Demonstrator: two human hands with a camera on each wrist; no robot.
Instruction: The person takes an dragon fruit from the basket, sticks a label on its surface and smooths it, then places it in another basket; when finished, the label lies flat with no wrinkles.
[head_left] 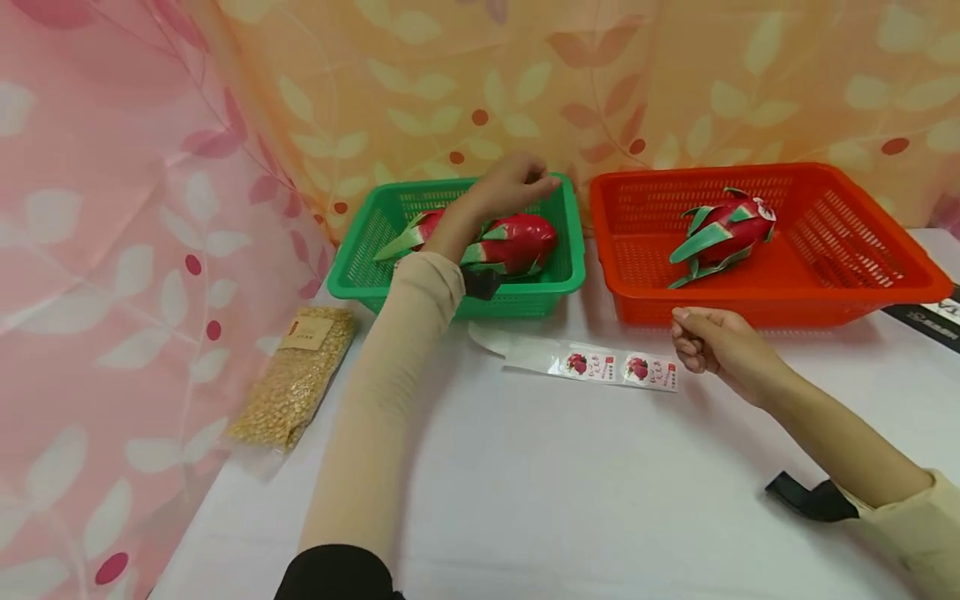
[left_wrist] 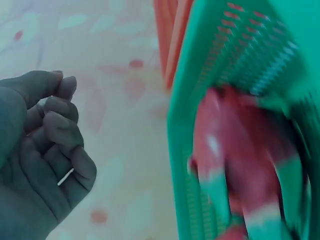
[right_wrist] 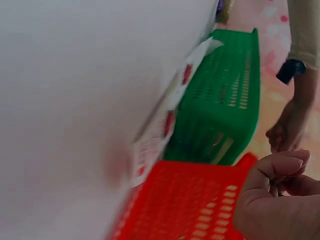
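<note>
My left hand (head_left: 517,185) is above the back of the green basket (head_left: 510,304), fingers loosely curled, holding nothing visible. Beneath that arm, two dragon fruits lie in the basket; the nearer one (head_left: 519,243) shows most, the other (head_left: 426,223) is partly covered by the wrist. My right hand (head_left: 720,346) hovers in front of the red basket (head_left: 750,304), its thumb close against bent fingers and nothing visible between them. In the red basket lies a dragon fruit (head_left: 727,233) with a small white sticker at one end. A strip of dragon-fruit labels (head_left: 592,367) lies left of my right hand.
At the left table edge lies a clear bag of yellow kernels (head_left: 300,375) with a paper label. A black box with white lettering (head_left: 933,321) shows beyond the red basket's right side. Patterned cloth (head_left: 525,83) hangs behind the baskets.
</note>
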